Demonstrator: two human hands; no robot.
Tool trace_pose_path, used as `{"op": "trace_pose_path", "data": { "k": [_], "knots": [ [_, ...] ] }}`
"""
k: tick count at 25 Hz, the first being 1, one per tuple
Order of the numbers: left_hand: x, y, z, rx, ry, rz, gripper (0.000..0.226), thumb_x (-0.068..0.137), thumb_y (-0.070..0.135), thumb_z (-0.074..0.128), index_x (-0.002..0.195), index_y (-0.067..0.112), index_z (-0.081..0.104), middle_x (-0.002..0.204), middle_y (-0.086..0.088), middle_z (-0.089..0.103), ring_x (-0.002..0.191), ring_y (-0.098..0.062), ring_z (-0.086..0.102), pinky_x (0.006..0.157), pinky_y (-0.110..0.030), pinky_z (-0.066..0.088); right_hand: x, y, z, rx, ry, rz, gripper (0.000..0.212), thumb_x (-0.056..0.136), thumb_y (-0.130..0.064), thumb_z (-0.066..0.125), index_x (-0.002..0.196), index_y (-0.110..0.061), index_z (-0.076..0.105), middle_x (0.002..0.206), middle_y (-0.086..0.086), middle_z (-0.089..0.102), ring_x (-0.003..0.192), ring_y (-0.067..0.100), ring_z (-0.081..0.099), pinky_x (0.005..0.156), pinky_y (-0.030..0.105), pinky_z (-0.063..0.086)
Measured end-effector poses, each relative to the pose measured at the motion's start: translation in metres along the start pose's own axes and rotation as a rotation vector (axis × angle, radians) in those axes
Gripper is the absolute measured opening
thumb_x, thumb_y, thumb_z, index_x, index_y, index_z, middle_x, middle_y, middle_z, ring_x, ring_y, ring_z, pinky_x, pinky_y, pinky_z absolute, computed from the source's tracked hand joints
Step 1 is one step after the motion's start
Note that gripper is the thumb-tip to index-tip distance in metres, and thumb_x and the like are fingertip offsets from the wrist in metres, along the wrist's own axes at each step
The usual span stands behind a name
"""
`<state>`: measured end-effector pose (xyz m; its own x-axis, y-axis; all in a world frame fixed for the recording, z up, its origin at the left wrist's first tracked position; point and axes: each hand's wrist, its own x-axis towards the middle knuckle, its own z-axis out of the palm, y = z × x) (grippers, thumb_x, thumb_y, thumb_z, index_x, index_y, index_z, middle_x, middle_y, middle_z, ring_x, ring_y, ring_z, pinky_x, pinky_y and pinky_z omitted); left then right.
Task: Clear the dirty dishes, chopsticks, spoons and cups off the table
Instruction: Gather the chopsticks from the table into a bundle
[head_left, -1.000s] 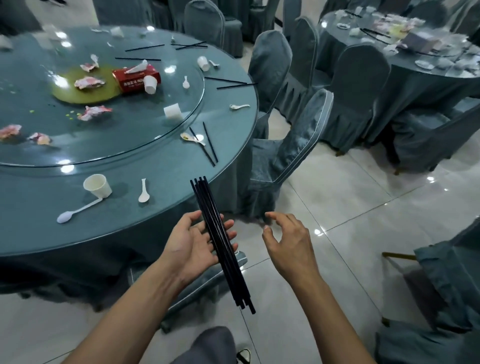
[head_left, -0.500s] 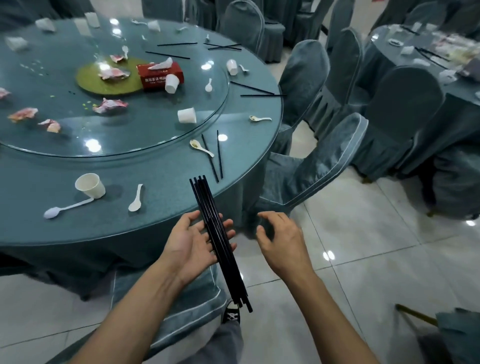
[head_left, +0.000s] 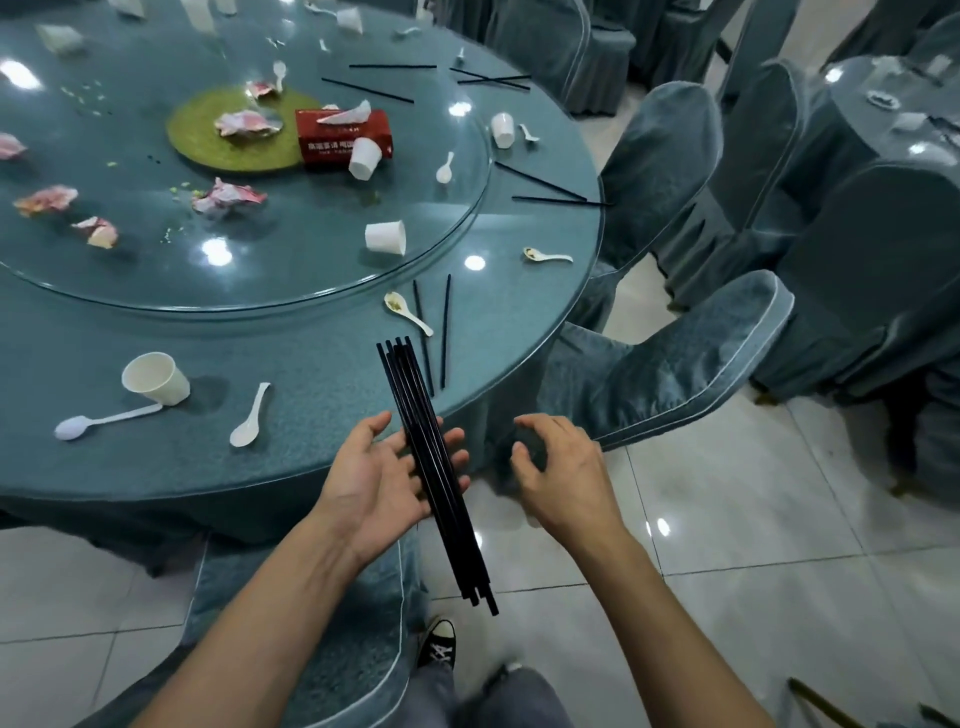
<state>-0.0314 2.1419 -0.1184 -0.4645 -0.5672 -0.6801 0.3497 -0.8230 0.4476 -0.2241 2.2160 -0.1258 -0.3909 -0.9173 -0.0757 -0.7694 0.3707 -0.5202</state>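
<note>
A bundle of several black chopsticks (head_left: 415, 395) lies across the straight fingers of my left hand (head_left: 374, 478), just over the near edge of the round teal table (head_left: 311, 470). My thumb stands apart from the bundle. To its right, my right hand (head_left: 563, 473) hovers with loosely curled fingers and holds nothing. On the table ahead lie a pair of chopsticks (head_left: 445, 332) beside a dirty spoon (head_left: 408, 312). Further left are a white spoon (head_left: 249, 415), a tipped paper cup (head_left: 155, 378) and a long plastic spoon (head_left: 98, 420).
The glass turntable (head_left: 311, 291) carries a tipped cup (head_left: 385, 237), a red tissue box (head_left: 343, 135), crumpled napkins and a green mat. More chopsticks (head_left: 543, 182), a spoon (head_left: 545, 255) and a cup (head_left: 503, 130) lie further round. Covered chairs (head_left: 675, 374) stand right.
The view has swung left and closer to the table. Both hands keep their pose, the bundle still on my left hand, which is now over the table edge.
</note>
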Motion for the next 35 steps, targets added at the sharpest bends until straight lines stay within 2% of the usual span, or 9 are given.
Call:
{"op": "trace_pose_path", "data": {
  "k": [5, 12, 20, 28, 35],
  "knots": [
    [0.024, 0.012, 0.007, -0.07, 0.052, 0.034, 0.061, 0.102, 0.048, 0.034, 0.134, 0.003, 0.059, 0.131, -0.022, 0.066, 0.114, -0.037, 0.064, 0.099, -0.056, 0.049, 0.05, 0.01, 0.0, -0.021, -0.062, -0.044, 0.034, 0.099, -0.033, 0.055, 0.132, -0.027, 0.06, 0.131, -0.007, 0.061, 0.119, 0.016, 0.054, 0.108, 0.036, 0.036],
    [0.058, 0.024, 0.033, -0.195, 0.131, 0.092, 0.067, 0.102, 0.053, 0.033, 0.14, 0.002, 0.055, 0.134, -0.022, 0.064, 0.124, -0.038, 0.059, 0.103, -0.057, 0.046, 0.127, 0.03, 0.006, -0.03, -0.151, -0.165, 0.034, 0.098, -0.032, 0.056, 0.131, -0.025, 0.061, 0.129, -0.005, 0.063, 0.116, 0.018, 0.055, 0.108, 0.041, 0.041],
    [0.083, 0.027, 0.045, -0.305, 0.221, 0.188, 0.07, 0.102, 0.056, 0.031, 0.141, 0.003, 0.055, 0.135, -0.021, 0.064, 0.131, -0.039, 0.056, 0.106, -0.057, 0.044, 0.202, 0.042, 0.041, -0.087, -0.269, -0.24, 0.034, 0.097, -0.036, 0.056, 0.127, -0.022, 0.062, 0.125, -0.001, 0.066, 0.12, 0.022, 0.058, 0.106, 0.042, 0.039],
    [0.112, 0.04, 0.028, -0.292, 0.267, 0.189, 0.071, 0.102, 0.057, 0.028, 0.139, 0.004, 0.056, 0.135, -0.02, 0.065, 0.127, -0.037, 0.06, 0.105, -0.054, 0.045, 0.248, 0.017, 0.116, -0.186, -0.316, -0.131, 0.048, 0.089, -0.058, 0.061, 0.115, -0.017, 0.063, 0.116, 0.005, 0.067, 0.112, 0.028, 0.06, 0.097, 0.042, 0.043],
    [0.137, 0.048, 0.005, -0.306, 0.271, 0.156, 0.07, 0.099, 0.057, 0.033, 0.138, 0.004, 0.057, 0.136, -0.02, 0.064, 0.13, -0.038, 0.058, 0.108, -0.055, 0.044, 0.27, 0.001, 0.166, -0.316, -0.326, -0.013, 0.074, 0.084, -0.071, 0.058, 0.123, -0.009, 0.056, 0.128, 0.012, 0.062, 0.123, 0.033, 0.055, 0.1, 0.046, 0.039]
  ]
}}
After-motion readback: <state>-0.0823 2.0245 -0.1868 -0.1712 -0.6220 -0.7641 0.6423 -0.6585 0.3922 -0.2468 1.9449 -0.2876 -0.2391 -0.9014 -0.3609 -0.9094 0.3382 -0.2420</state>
